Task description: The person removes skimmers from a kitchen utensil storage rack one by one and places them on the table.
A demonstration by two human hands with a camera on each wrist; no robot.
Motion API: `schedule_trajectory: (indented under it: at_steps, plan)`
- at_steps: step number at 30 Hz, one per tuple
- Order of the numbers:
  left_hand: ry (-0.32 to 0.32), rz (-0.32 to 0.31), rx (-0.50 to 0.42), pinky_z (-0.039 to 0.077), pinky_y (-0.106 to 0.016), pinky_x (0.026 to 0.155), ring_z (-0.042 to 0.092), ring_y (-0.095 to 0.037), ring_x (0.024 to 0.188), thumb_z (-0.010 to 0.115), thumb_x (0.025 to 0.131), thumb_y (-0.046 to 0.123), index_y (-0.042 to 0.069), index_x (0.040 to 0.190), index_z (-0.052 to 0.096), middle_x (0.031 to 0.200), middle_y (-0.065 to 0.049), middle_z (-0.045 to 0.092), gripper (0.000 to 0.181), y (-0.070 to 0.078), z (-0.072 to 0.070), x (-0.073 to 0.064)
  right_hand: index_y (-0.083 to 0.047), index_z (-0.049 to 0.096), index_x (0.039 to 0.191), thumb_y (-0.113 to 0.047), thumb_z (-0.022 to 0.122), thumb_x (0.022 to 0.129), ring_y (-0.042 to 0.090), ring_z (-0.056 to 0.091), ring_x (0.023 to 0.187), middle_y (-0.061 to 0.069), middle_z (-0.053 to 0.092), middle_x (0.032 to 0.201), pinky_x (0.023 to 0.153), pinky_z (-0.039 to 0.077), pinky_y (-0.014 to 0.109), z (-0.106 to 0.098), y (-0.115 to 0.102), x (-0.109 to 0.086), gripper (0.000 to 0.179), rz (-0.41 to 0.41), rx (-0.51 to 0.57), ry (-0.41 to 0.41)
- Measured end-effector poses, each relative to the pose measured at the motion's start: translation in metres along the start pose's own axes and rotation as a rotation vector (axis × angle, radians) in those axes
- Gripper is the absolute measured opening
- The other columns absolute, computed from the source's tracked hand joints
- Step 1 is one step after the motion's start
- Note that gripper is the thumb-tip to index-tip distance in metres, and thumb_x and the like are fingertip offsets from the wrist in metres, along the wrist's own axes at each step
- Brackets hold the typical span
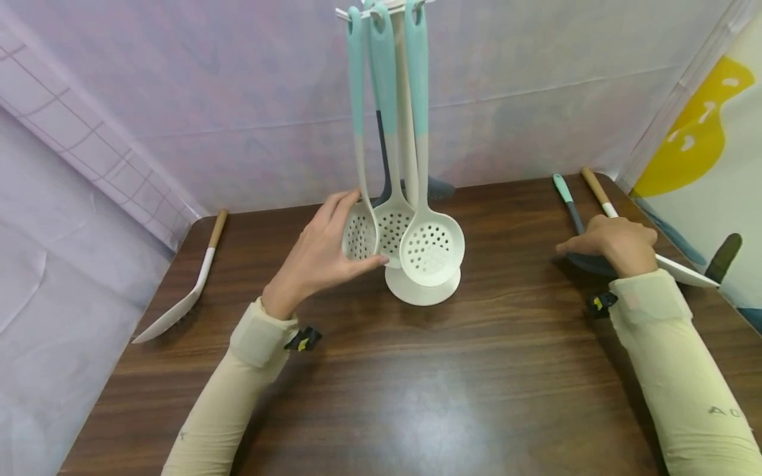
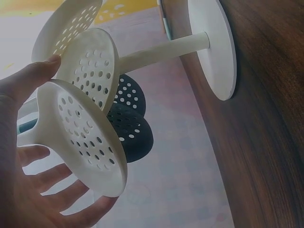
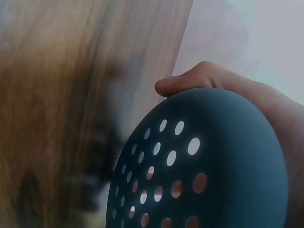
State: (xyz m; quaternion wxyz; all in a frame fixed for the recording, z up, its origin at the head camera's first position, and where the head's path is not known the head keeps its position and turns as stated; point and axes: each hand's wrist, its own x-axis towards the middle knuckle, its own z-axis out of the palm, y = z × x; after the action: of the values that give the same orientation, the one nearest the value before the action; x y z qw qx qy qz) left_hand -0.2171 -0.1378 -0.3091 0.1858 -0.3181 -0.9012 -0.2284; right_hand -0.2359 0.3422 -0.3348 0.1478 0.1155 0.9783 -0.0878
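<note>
On a white stand (image 1: 431, 294) hang several white skimmers with mint handles. My left hand (image 1: 321, 248) holds the leftmost white skimmer (image 1: 359, 233) by its perforated bowl. Its fingers spread behind the bowl, and the thumb reaches across to the neighbouring white skimmer (image 2: 90, 71). Off to the right, my right hand (image 1: 619, 241) grips a dark skimmer (image 3: 199, 156) with a mint handle over the table. The thumb lies at the rim, and skin shows through some holes; the other fingers are mostly hidden behind the bowl.
Dark skimmers (image 2: 135, 137) hang at the back of the stand. A white utensil with a wooden handle (image 1: 205, 264) lies at the table's left edge. Another wooden-handled white utensil (image 1: 678, 270) lies at the right edge. A pale curtain (image 1: 506, 99) hangs behind the brown table (image 1: 369, 370).
</note>
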Motion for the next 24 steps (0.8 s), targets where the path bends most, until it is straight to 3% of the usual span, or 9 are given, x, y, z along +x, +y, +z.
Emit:
schedule_trajectory:
  at_steps: [8, 15, 24]
  plan:
    - [0.01, 0.013, 0.021, 0.049, -0.053, 0.109, 0.053, -0.033, 0.134, 0.086, 0.078, 0.056, 0.01, 0.16, 0.035, 0.15, -0.017, 0.048, 0.107, -0.001, -0.001, 0.001, 0.015, 0.054, 0.128, -0.07, 0.07, 0.083, 0.067, 0.051, 0.113, 0.051, 0.052, 0.123, 0.091, 0.039, 0.076, -0.001, 0.001, 0.003, 0.098, -0.008, -0.008, 0.007]
    - [0.009, 0.011, 0.016, 0.05, -0.053, 0.107, 0.053, -0.033, 0.133, 0.085, 0.078, 0.058, 0.01, 0.159, 0.036, 0.15, -0.017, 0.049, 0.107, -0.001, -0.004, 0.0, 0.016, 0.053, 0.127, -0.069, 0.067, 0.085, 0.069, 0.051, 0.112, 0.051, 0.051, 0.125, 0.089, 0.038, 0.077, -0.005, -0.001, 0.004, 0.095, -0.054, -0.005, -0.033]
    - [0.009, -0.003, 0.0, 0.051, -0.052, 0.105, 0.055, -0.032, 0.127, 0.085, 0.078, 0.05, 0.008, 0.155, 0.04, 0.145, -0.016, 0.052, 0.099, -0.003, -0.004, 0.0, 0.015, 0.048, 0.132, -0.081, 0.065, 0.079, 0.068, 0.051, 0.109, 0.047, 0.052, 0.126, 0.086, 0.037, 0.078, -0.012, -0.004, -0.001, 0.111, -0.078, 0.007, -0.078]
